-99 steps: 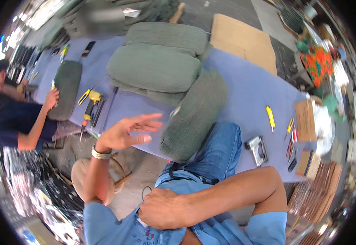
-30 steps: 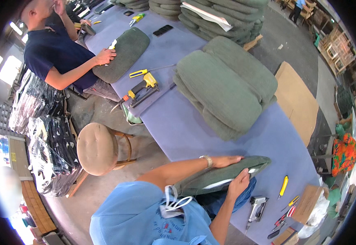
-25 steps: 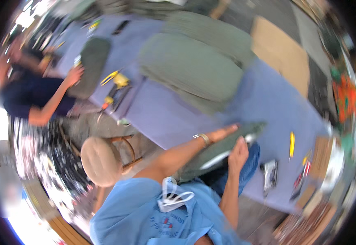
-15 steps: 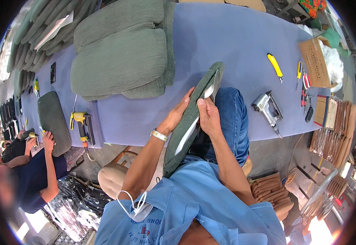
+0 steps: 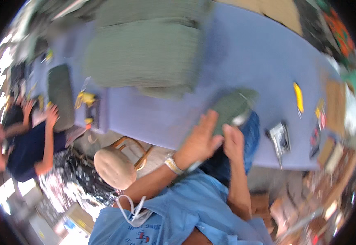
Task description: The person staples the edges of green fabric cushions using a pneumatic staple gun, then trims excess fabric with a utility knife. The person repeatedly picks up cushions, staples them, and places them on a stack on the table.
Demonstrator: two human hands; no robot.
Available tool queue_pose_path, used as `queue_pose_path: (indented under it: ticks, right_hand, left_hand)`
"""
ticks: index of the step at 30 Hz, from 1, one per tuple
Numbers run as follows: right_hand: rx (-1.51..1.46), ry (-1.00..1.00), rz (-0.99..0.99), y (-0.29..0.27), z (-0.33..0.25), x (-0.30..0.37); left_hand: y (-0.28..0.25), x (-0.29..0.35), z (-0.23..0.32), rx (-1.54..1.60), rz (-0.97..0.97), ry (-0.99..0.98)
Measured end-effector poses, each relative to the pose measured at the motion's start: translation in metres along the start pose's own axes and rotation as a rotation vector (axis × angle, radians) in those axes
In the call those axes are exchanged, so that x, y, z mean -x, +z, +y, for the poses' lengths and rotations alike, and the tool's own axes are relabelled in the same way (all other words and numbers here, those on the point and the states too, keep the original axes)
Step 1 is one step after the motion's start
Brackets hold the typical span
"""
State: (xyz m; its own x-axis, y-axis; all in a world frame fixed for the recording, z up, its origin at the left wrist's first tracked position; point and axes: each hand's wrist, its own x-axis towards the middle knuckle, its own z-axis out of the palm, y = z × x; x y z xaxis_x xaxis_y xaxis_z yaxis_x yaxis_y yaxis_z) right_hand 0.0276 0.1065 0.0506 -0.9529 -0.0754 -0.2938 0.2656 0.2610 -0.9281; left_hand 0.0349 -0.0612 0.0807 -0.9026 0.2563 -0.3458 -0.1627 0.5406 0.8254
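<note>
At the near edge of the blue counter (image 5: 251,61), a green cushion (image 5: 235,102) slants across the wearer's lap, its far end beside the blue-jeaned leg (image 5: 252,132). White material (image 5: 240,119) shows along the right side of the cushion. Motion blur softens the detail throughout.

Left hand (image 5: 200,141): laid over the cushion, fingers extended and unclenched, thumb toward the right hand; a metal-banded watch (image 5: 172,165) is on the wrist. Right hand (image 5: 233,143): fingers curled, grasping the right edge of the cushion; the exact contact is blurred.

Forward and left, a stack of green cushions (image 5: 145,53) rests on the counter. To the right lie a silver staple gun (image 5: 280,139), a yellow cutter (image 5: 298,97) and, farther right, hand tools (image 5: 320,116) too blurred to itemise, near a cardboard box (image 5: 335,106). Far left, a yellow-and-black staple gun (image 5: 89,102) lies near a dark green cushion (image 5: 60,96), on which a co-worker in a navy shirt (image 5: 26,153) has a hand. Below the counter edge, at left, stands a beige padded stool (image 5: 114,167)
</note>
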Motion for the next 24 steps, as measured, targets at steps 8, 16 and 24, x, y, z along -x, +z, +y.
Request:
queue_pose_path:
  ticks: [8, 16, 24]
  right_hand:
    - [0.147, 0.147, -0.329, -0.134, -0.008, 0.009]
    - [1.309, -0.287, 0.327, -0.236, 0.17, 0.027]
    - [1.361, -0.007, 0.286, -0.199, 0.135, 0.015]
  left_hand:
    - [0.004, 0.006, 0.016, -0.219, -0.077, -0.086]
    - [0.007, -0.002, 0.026, -0.185, -0.213, -0.127]
    - [0.001, -0.008, 0.015, -0.107, -0.248, -0.158]
